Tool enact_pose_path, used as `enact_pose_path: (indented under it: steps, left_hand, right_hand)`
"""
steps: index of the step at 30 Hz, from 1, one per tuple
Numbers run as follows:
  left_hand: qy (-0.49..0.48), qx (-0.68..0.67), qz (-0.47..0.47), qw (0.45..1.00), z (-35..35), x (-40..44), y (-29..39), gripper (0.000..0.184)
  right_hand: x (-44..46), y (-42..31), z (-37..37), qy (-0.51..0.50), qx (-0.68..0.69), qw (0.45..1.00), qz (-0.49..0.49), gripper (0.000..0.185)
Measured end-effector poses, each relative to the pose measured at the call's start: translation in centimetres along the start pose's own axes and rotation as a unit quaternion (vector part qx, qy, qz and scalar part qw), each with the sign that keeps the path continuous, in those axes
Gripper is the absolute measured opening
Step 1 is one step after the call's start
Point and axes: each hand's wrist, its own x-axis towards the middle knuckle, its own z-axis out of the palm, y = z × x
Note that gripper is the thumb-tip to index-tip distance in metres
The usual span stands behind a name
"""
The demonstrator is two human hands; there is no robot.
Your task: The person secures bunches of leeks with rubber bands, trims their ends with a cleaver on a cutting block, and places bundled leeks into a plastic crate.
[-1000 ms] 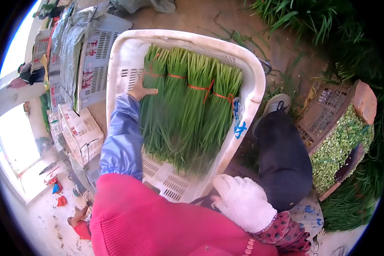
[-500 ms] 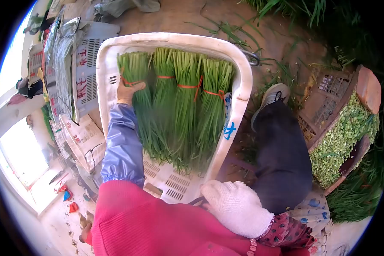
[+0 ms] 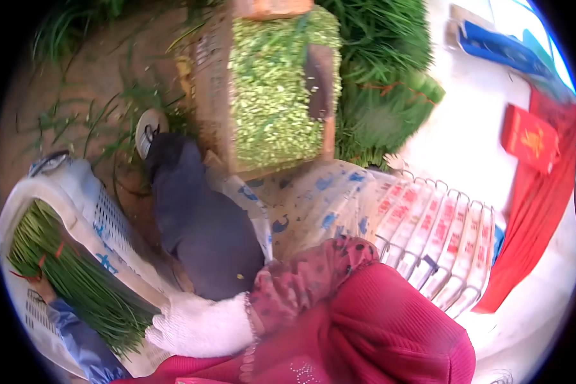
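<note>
crate lower left now, right hand (gloved) near

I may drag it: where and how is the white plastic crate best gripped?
Likely by its thick rounded rim, from outside, on the side facing the dark-trousered leg: it juts above the slotted wall, and green stalks crowd the inside.

head cam was worn up top | aimed down, forward-ish | right hand caught close, floor farther off
</note>
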Motion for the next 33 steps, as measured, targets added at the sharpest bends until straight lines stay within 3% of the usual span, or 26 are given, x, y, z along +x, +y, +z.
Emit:
enact_pose_path:
  steps: [1, 3, 4, 6, 8, 10, 16, 18, 20, 22, 24, 26, 28, 29, 30, 33]
  left_hand:
    - [0.003, 0.013, 0.002, 1.000, -0.4, -0.3, 0.3, 0.063]
    - [0.014, 0.031, 0.019, 0.999, -1.0, -0.3, 1.8, 0.061]
    - [0.001, 0.023, 0.004, 1.000, -0.9, 2.7, -2.5, 0.060]
    - [0.005, 0.034, 0.021, 0.999, -1.7, 2.5, -0.3, 0.057]
    - [0.007, 0.049, 0.031, 0.998, -2.1, 2.8, 0.3, 0.055]
    - [0.004, 0.066, 0.045, 0.997, -3.2, 2.8, 1.6, 0.053]
    - [-0.010, 0.109, 0.092, 0.990, -5.4, 3.4, 5.7, 0.046]
    - [-0.011, 0.125, 0.101, 0.987, -6.0, 2.6, 7.1, 0.044]
    - [-0.005, 0.133, 0.109, 0.985, -5.9, 1.5, 8.7, 0.043]
    - [0.005, 0.142, 0.110, 0.984, -5.4, 0.4, 10.1, 0.041]
    - [0.013, 0.154, 0.108, 0.982, -5.2, -0.9, 11.7, 0.039]
    - [0.011, 0.177, 0.126, 0.976, -5.1, -1.3, 13.7, 0.038]
    - [0.009, 0.208, 0.162, 0.964, -6.3, -0.7, 15.8, 0.037]
    - [0.005, 0.227, 0.191, 0.955, -7.2, 0.3, 17.2, 0.036]
    - [0.002, 0.248, 0.235, 0.940, -8.5, 1.7, 19.1, 0.036]
    - [-0.062, 0.237, 0.361, 0.900, -9.9, 7.6, 27.9, 0.034]
  right_hand:
    - [-0.8, 0.2, 0.1, 0.016, -0.014, 1.000, 0.001, 0.028]
    - [-3.7, 1.6, -0.3, 0.050, 0.092, 0.994, 0.011, 0.031]
    - [3.9, 0.9, 0.5, 0.055, 0.070, 0.995, 0.042, 0.031]
    - [1.3, 0.5, -0.2, 0.010, 0.110, 0.991, 0.069, 0.030]
    - [1.1, 1.0, -0.1, 0.056, 0.108, 0.989, 0.089, 0.027]
    - [1.3, 1.4, -0.2, 0.039, 0.072, 0.994, 0.079, 0.026]
    - [-0.8, 1.6, -0.1, 0.110, 0.002, 0.993, 0.038, 0.023]
    - [-2.7, 1.3, -0.5, 0.152, -0.015, 0.988, -0.019, 0.020]
    - [-5.7, 0.9, -1.3, 0.207, 0.051, 0.976, -0.041, 0.015]
    - [-5.8, 3.5, 0.2, 0.440, 0.022, 0.881, -0.173, 0.016]
    - [-13.0, 3.4, -3.1, 0.440, 0.017, 0.895, -0.072, 0.019]
    - [-20.2, 5.1, -4.3, 0.571, -0.010, 0.819, -0.048, 0.020]
    - [-28.0, 7.2, -4.1, 0.556, 0.016, 0.824, 0.106, 0.024]
    - [-30.8, 9.3, -2.3, 0.640, -0.053, 0.757, 0.126, 0.026]
    - [-34.5, 9.6, -1.9, 0.642, 0.030, 0.744, 0.182, 0.025]
    - [-41.0, 12.3, 3.1, 0.725, 0.151, 0.557, 0.377, 0.025]
